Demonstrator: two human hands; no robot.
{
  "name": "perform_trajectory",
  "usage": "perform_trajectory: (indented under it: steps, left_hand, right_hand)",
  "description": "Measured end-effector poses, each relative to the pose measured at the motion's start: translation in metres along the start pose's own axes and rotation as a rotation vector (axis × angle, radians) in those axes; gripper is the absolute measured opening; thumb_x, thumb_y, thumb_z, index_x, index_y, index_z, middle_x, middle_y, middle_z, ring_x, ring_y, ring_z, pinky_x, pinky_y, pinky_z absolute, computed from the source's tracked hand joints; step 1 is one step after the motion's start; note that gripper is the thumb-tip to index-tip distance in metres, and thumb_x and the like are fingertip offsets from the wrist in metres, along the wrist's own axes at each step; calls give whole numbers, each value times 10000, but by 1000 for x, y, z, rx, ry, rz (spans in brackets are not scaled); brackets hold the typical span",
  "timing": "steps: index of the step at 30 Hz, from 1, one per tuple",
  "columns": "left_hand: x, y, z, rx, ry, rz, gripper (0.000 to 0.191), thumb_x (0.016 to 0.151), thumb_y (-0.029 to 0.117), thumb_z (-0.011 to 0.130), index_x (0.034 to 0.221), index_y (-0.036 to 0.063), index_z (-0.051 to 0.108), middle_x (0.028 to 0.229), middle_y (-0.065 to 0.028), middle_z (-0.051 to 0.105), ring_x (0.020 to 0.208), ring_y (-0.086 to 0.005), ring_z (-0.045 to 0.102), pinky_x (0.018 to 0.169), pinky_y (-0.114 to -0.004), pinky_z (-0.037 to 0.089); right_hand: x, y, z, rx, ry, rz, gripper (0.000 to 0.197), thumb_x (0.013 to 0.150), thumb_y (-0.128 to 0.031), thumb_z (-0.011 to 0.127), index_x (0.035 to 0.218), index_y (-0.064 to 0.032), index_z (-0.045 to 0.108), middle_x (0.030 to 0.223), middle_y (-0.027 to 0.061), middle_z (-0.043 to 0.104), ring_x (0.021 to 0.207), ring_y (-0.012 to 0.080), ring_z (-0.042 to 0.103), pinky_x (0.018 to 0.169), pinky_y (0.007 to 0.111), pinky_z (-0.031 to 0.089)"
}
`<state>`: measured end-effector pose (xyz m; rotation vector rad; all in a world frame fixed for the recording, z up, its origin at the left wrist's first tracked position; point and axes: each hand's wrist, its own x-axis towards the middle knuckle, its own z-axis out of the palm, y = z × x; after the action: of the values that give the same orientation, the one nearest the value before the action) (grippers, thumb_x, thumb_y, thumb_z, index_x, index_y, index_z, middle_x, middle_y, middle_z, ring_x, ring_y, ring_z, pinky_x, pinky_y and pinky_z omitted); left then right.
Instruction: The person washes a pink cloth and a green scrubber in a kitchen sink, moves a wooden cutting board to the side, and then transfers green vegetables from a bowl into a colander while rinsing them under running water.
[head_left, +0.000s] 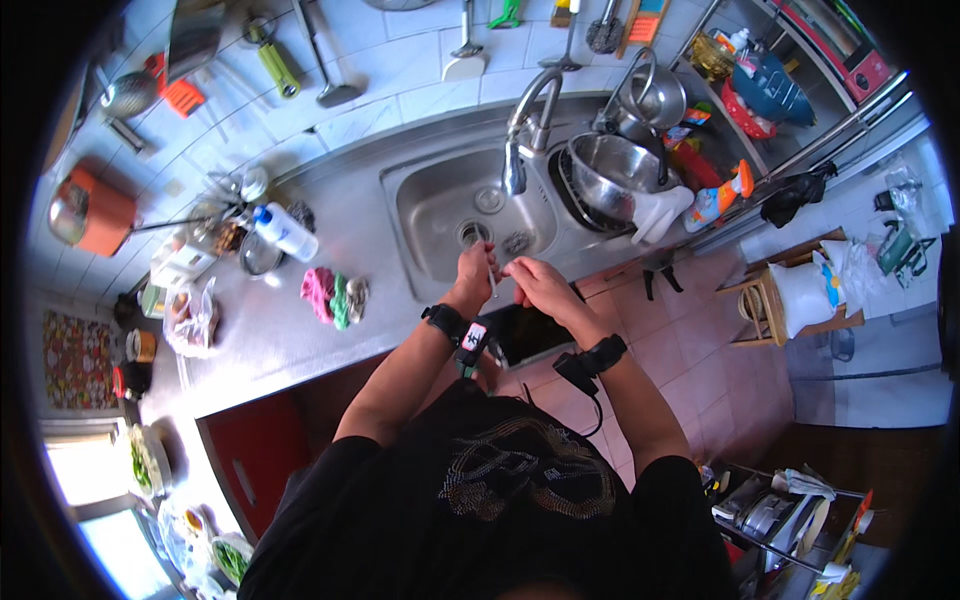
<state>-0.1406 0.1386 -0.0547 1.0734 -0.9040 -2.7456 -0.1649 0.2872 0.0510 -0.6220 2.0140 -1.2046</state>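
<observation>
Over the front edge of the stainless steel sink (431, 202), my left hand (474, 276) grips a thin metal utensil (493, 284), its lower end pointing towards me. The utensil's kind is too small to make out. Just to the right is my right hand (544, 291), fingers curled and fingertips close to the left hand. Whether it pinches anything cannot be seen. Beyond the hands, a steel wool scrubber (516, 241) lies in the basin near the drain (472, 231). The faucet (516, 169) hangs above the basin, with no water plainly visible.
Right of the sink, a metal bowl (611, 169), a white cloth (660, 214) and a spray bottle (718, 199) crowd the counter. Pink and green rags (330, 296) and a blue-capped bottle (289, 232) are on the left. A wooden chair (761, 304) bears a white sack (802, 296).
</observation>
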Motion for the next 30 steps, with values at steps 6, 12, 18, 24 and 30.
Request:
perform_trajectory:
  steps: [6,12,18,24,30]
  left_hand:
    - [47,0,27,-34,56,-151,174,901,253,425,772,136,421,536,17,344,406,-129,316,363,-283,251]
    - [77,-14,30,0,46,-104,279,943,325,390,794,101,466,550,3,380,423,-137,344,389,-289,290]
    - [108,-10,32,61,1,-46,268,937,254,388,942,40,549,568,4,406,442,-122,371,408,-275,320]
    - [118,-24,44,-28,107,6,226,924,238,423,922,45,541,553,-7,418,418,-130,380,379,-281,307]
    - [126,-22,64,-115,164,-19,222,926,277,413,771,120,437,550,23,370,421,-114,325,384,-273,262]
  right_hand:
    - [58,26,-101,128,110,134,260,970,-262,442,1010,-49,586,783,36,608,640,84,549,596,215,465]
    - [151,8,-148,42,55,77,265,976,-245,444,1068,-26,561,922,76,599,780,133,583,672,255,496]
    - [250,9,-171,-360,24,-168,220,940,-186,460,1017,-10,567,907,96,601,811,171,593,687,321,505]
    - [320,-7,-156,-284,-230,-44,136,848,-68,508,981,-44,528,867,30,524,793,135,514,651,309,456]
    - [364,12,-166,221,-221,-148,193,855,-142,610,1023,-89,531,918,26,526,848,124,487,769,293,439]
